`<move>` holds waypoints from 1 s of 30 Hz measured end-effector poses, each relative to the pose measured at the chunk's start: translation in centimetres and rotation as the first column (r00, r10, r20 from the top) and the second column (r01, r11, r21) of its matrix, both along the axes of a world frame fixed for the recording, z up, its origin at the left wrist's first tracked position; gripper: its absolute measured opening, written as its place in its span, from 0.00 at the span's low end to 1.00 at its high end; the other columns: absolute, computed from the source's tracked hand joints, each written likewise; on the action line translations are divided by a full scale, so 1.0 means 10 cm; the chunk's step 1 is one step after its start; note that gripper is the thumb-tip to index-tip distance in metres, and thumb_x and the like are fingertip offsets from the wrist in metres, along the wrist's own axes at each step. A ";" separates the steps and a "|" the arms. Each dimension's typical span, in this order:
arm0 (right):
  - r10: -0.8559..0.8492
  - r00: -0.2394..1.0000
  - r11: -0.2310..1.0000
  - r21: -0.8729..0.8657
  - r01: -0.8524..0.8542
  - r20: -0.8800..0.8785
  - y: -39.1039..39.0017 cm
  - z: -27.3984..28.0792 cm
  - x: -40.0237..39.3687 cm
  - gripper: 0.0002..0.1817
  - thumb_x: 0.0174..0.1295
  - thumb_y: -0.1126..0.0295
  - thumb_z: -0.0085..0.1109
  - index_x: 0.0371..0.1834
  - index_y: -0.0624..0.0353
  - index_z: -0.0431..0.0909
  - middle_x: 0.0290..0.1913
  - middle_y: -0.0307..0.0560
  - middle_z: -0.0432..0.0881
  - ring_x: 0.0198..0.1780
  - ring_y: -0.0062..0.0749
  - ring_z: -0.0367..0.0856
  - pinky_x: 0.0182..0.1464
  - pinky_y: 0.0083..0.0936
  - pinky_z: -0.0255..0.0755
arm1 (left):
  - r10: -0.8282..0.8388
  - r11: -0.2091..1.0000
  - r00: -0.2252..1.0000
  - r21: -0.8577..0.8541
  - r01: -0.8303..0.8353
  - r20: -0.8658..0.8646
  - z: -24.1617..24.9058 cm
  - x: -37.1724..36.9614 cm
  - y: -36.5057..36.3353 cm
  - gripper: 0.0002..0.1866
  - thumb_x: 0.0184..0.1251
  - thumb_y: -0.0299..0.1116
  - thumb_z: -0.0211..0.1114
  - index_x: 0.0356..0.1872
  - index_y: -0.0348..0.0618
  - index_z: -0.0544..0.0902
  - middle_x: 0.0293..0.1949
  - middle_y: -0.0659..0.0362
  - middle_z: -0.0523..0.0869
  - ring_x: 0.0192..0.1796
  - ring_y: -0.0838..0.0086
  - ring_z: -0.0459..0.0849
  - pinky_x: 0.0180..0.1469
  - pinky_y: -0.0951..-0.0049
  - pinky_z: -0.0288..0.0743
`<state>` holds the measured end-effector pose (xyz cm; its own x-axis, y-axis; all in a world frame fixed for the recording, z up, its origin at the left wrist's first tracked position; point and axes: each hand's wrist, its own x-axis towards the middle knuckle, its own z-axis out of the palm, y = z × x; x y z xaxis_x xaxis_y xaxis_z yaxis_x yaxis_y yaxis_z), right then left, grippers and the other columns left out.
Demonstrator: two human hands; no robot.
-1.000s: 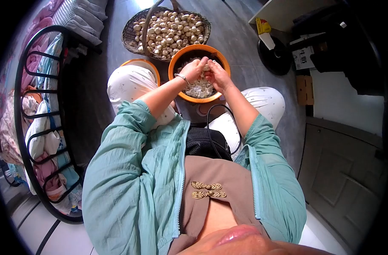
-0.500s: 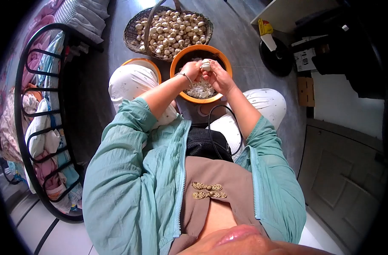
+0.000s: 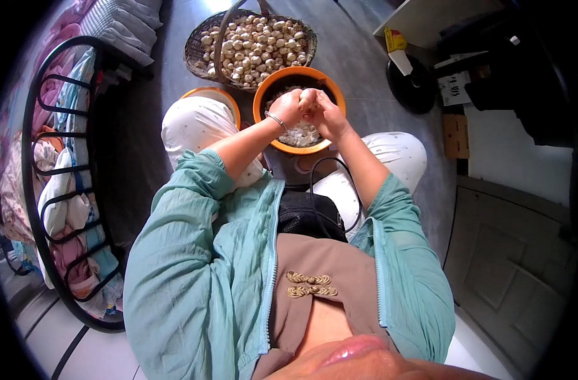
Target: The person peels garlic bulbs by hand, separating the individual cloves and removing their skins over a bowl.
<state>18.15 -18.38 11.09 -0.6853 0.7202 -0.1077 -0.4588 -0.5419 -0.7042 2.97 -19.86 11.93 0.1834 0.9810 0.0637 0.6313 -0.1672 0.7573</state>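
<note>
My left hand [image 3: 286,108], with a bracelet at the wrist, is closed and meets my right hand above an orange-rimmed basin [image 3: 258,106]. Closed fingers of my right hand [image 3: 329,119] hold a garlic bulb, now mostly covered by the left fingers. Whether the left hand grips the bulb too or only presses on it is hard to see, but its fingers are wrapped at it. Pale garlic skins [image 3: 300,135] lie in the basin under my hands.
A wicker basket [image 3: 194,56] full of garlic bulbs stands just beyond the basin. Another orange-rimmed container [image 3: 233,104] sits partly behind my left knee. A black metal bed frame [image 3: 28,145] is at left, a black round base [image 3: 411,88] at right.
My left hand has shifted right and over the garlic bulb, which showed plainly before and is now mostly hidden. The right hand has barely moved.
</note>
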 end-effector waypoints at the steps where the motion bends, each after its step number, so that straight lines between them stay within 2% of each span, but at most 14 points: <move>1: 0.104 0.992 0.993 0.069 -0.099 -0.066 0.02 0.00 0.01 0.12 0.71 0.63 0.38 0.49 0.54 0.69 0.41 0.39 0.76 0.41 0.25 0.76 0.48 0.29 0.72 | -0.001 1.000 1.000 0.000 0.001 -0.001 0.01 0.00 -0.01 0.27 0.69 0.55 0.42 0.36 0.40 0.79 0.34 0.46 0.83 0.39 0.51 0.81 0.38 0.59 0.74; 2: 0.103 0.993 0.993 0.070 -0.098 -0.066 0.00 -0.01 0.01 0.12 0.71 0.63 0.38 0.49 0.54 0.69 0.41 0.39 0.76 0.41 0.25 0.76 0.48 0.29 0.72 | 0.027 0.997 0.998 -0.075 -0.022 0.063 0.02 0.01 -0.02 0.28 0.71 0.54 0.39 0.35 0.40 0.79 0.33 0.45 0.82 0.39 0.50 0.80 0.40 0.58 0.73; 4: -0.166 0.973 0.975 -0.121 0.186 0.159 -0.13 0.14 -0.09 0.13 0.71 0.63 0.37 0.50 0.55 0.69 0.41 0.39 0.75 0.40 0.25 0.74 0.46 0.28 0.71 | 0.061 0.988 0.990 -0.150 -0.042 0.124 0.14 0.02 -0.06 0.29 0.72 0.53 0.36 0.33 0.39 0.79 0.32 0.45 0.82 0.39 0.49 0.80 0.42 0.57 0.72; 7: -0.229 0.948 0.960 -0.113 0.258 0.219 -0.16 0.20 -0.15 0.15 0.71 0.62 0.37 0.53 0.54 0.70 0.43 0.40 0.75 0.38 0.26 0.73 0.42 0.25 0.70 | 0.068 0.983 0.970 -0.180 -0.025 0.235 0.17 0.00 -0.08 0.31 0.72 0.55 0.34 0.35 0.40 0.80 0.31 0.44 0.81 0.38 0.49 0.79 0.42 0.57 0.72; 13: -0.142 0.986 0.976 -0.153 0.153 0.081 -0.10 0.09 -0.04 0.16 0.71 0.60 0.38 0.51 0.55 0.71 0.42 0.40 0.76 0.35 0.24 0.74 0.36 0.23 0.70 | 0.128 0.988 0.956 -0.115 -0.101 0.262 -0.05 0.02 -0.01 0.27 0.73 0.52 0.39 0.38 0.41 0.81 0.26 0.49 0.81 0.28 0.56 0.80 0.33 0.63 0.73; 15: -0.145 0.985 0.964 -0.212 0.161 0.093 -0.08 -0.01 -0.01 0.15 0.71 0.60 0.39 0.49 0.55 0.72 0.41 0.40 0.76 0.34 0.23 0.74 0.34 0.22 0.70 | 0.363 0.822 0.747 -0.569 0.025 0.557 -0.11 0.02 0.03 0.20 0.72 0.47 0.46 0.34 0.41 0.79 0.20 0.60 0.78 0.20 0.72 0.74 0.23 0.73 0.69; 16: -0.144 0.984 0.948 -0.272 0.168 0.105 -0.07 -0.02 0.00 0.14 0.71 0.60 0.40 0.48 0.55 0.73 0.40 0.39 0.76 0.32 0.23 0.73 0.33 0.22 0.70 | 0.362 0.796 0.711 -0.596 0.101 0.603 -0.23 -0.01 0.06 0.16 0.71 0.44 0.51 0.31 0.42 0.75 0.20 0.66 0.73 0.18 0.83 0.67 0.20 0.81 0.65; 19: -0.176 0.967 0.935 -0.276 0.223 0.185 -0.05 -0.03 -0.01 0.12 0.70 0.61 0.44 0.47 0.54 0.72 0.40 0.38 0.76 0.32 0.22 0.74 0.33 0.23 0.72 | 0.376 0.762 0.792 -0.647 0.031 0.481 -0.36 0.01 0.08 0.17 0.70 0.47 0.52 0.30 0.43 0.74 0.21 0.65 0.74 0.17 0.81 0.68 0.20 0.79 0.66; 20: -0.179 0.966 0.934 -0.276 0.226 0.185 -0.06 -0.03 -0.01 0.12 0.70 0.61 0.44 0.47 0.54 0.72 0.40 0.38 0.76 0.32 0.22 0.74 0.33 0.23 0.72 | 0.449 0.716 0.714 -0.694 0.073 0.538 -0.36 -0.01 0.10 0.20 0.69 0.51 0.52 0.32 0.42 0.74 0.22 0.64 0.74 0.18 0.80 0.70 0.20 0.79 0.67; 22: -0.354 0.902 0.876 -0.252 0.412 0.245 -0.10 0.06 -0.06 0.11 0.69 0.63 0.47 0.48 0.55 0.71 0.41 0.39 0.76 0.34 0.22 0.76 0.37 0.24 0.75 | 0.407 0.773 0.748 -0.634 0.024 0.525 -0.02 0.01 0.05 0.22 0.68 0.53 0.52 0.34 0.41 0.75 0.22 0.63 0.75 0.19 0.80 0.71 0.20 0.79 0.68; 25: -0.371 0.904 0.885 -0.214 0.413 0.210 -0.10 0.14 -0.11 0.12 0.69 0.64 0.46 0.51 0.55 0.70 0.43 0.39 0.77 0.38 0.24 0.77 0.42 0.25 0.76 | 0.265 0.843 0.876 -0.538 -0.007 0.404 0.04 0.02 0.07 0.26 0.67 0.57 0.51 0.39 0.39 0.76 0.23 0.57 0.77 0.24 0.74 0.77 0.23 0.74 0.71; 27: -0.347 0.916 0.909 -0.168 0.381 0.201 -0.13 0.19 -0.13 0.12 0.70 0.64 0.45 0.51 0.56 0.70 0.44 0.39 0.77 0.40 0.24 0.78 0.44 0.25 0.75 | 0.092 0.979 0.990 -0.192 -0.070 0.108 -0.07 0.03 0.07 0.27 0.66 0.57 0.51 0.39 0.39 0.77 0.28 0.51 0.81 0.29 0.62 0.81 0.30 0.66 0.74; 28: -0.321 0.927 0.930 -0.120 0.347 0.193 -0.14 0.20 -0.14 0.13 0.70 0.63 0.43 0.51 0.56 0.71 0.44 0.39 0.77 0.42 0.24 0.78 0.46 0.25 0.75 | 0.077 0.974 0.994 -0.217 -0.059 0.076 -0.06 0.02 0.07 0.27 0.66 0.57 0.49 0.39 0.38 0.77 0.34 0.47 0.83 0.37 0.52 0.81 0.38 0.61 0.73; 30: -0.299 0.934 0.941 -0.100 0.323 0.196 -0.15 0.22 -0.13 0.14 0.71 0.63 0.42 0.51 0.57 0.71 0.44 0.39 0.78 0.42 0.23 0.78 0.46 0.24 0.74 | 0.019 0.992 0.996 -0.124 -0.008 0.090 -0.14 -0.01 0.09 0.26 0.68 0.56 0.48 0.39 0.39 0.78 0.35 0.47 0.83 0.37 0.51 0.81 0.38 0.60 0.73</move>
<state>16.84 -19.87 13.34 -0.3910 0.8663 -0.3110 -0.4945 -0.4827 -0.7228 2.88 -19.01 10.56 0.1689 0.9847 -0.0418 0.5606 -0.0611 0.8259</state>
